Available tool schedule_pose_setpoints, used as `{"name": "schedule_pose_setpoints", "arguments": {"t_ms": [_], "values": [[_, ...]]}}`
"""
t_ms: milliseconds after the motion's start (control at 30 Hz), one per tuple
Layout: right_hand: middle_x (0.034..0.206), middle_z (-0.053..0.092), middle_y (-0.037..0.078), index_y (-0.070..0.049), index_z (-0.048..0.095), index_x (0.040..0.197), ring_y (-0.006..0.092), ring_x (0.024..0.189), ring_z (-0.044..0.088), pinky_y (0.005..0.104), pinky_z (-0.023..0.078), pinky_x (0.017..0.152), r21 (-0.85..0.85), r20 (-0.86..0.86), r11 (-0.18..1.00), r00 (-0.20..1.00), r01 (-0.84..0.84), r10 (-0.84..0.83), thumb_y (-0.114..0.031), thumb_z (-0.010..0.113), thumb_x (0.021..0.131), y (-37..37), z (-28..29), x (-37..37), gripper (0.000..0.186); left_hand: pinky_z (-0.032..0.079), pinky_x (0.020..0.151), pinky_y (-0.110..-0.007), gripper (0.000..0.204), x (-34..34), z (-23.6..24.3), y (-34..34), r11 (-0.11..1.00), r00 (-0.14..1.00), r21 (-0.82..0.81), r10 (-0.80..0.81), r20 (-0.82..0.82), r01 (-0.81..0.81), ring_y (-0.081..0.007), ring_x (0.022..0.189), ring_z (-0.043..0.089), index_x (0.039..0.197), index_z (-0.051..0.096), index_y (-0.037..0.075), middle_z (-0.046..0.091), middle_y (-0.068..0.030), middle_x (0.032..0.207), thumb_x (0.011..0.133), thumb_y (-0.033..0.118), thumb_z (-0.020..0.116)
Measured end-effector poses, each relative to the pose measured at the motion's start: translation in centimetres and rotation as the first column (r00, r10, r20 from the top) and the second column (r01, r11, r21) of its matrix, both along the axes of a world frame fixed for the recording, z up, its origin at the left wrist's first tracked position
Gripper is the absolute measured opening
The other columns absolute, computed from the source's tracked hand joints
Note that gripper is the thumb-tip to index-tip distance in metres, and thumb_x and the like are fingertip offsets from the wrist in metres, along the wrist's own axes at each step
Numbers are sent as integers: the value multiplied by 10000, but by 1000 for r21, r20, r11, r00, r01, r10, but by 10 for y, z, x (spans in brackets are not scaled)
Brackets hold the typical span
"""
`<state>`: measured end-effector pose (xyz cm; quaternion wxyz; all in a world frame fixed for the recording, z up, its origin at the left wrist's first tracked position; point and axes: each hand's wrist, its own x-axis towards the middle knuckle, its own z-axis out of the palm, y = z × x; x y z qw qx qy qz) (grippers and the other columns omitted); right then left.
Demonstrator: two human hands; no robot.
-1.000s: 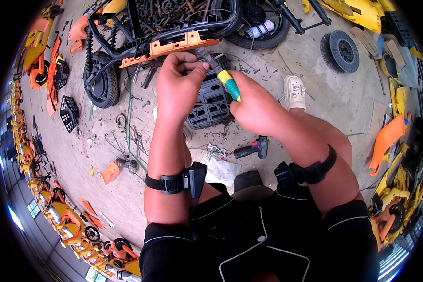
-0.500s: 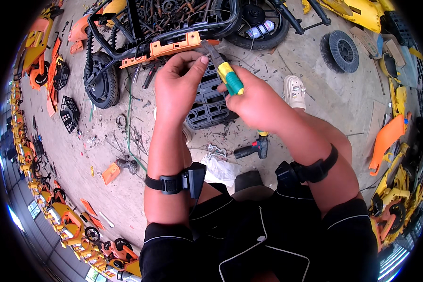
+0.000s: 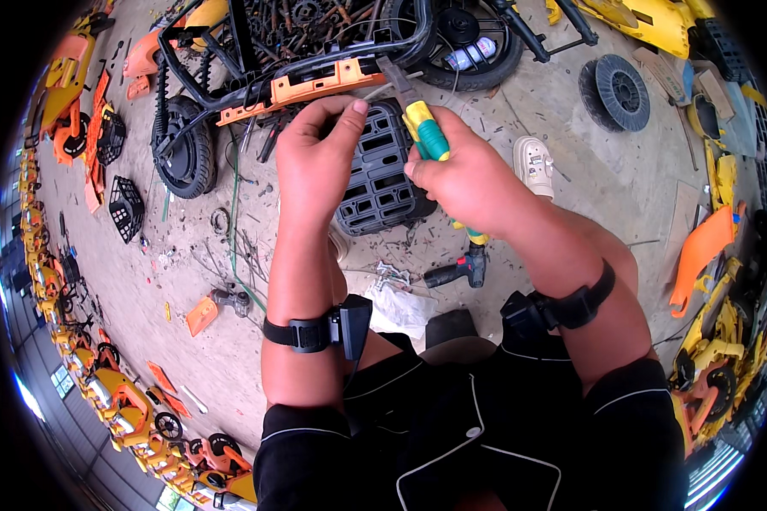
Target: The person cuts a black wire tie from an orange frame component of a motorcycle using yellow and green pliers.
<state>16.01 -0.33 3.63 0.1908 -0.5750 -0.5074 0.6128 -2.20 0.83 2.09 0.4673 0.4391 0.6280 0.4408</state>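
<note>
My left hand (image 3: 314, 162) is closed, thumb against fingers, on a thin grey wire (image 3: 385, 88) that sticks out to the right. In my right hand (image 3: 477, 177) is a pair of pliers (image 3: 432, 138) with yellow and green handles. Its metal jaws point up and left, close to the wire; I cannot tell whether they touch it. Under both hands lies a black slatted plastic basket (image 3: 383, 200). Just beyond the hands, a long orange plastic strip (image 3: 322, 83) runs along a black tubular frame (image 3: 302, 61).
A cordless drill (image 3: 462, 271) and a white plastic bag (image 3: 402, 308) lie near my legs. A wheel (image 3: 186, 149) stands at the left, another wheel (image 3: 486, 72) beyond the basket. A grey spool (image 3: 624, 94) lies farther right. Orange and yellow body panels line both sides.
My right hand and the pliers have shifted a little to the right, away from the left fingertips. The left hand has moved slightly left, and more of the wire shows between them.
</note>
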Motion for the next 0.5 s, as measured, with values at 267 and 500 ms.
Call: {"name": "schedule_pose_setpoints", "arguments": {"t_ms": [267, 500], "values": [[1012, 638, 178, -24, 409, 1399, 311, 861, 626, 401, 502, 734, 14, 56, 1000, 998, -9, 8, -172, 623, 912, -1, 13, -3, 553, 402, 626, -183, 150, 2, 1, 0, 998, 999, 65, 19, 27, -21, -21, 721, 501, 987, 712, -6, 639, 44, 825, 937, 136, 713], [1057, 629, 195, -24, 410, 1404, 329, 902, 611, 407, 496, 770, 50, 64, 999, 998, -19, 16, -162, 606, 919, -3, 12, -5, 541, 392, 621, -179, 133, -2, -1, 1, 997, 998, 77, 23, 64, -28, -15, 718, 492, 972, 707, 2, 635, 51, 825, 939, 130, 711]]}}
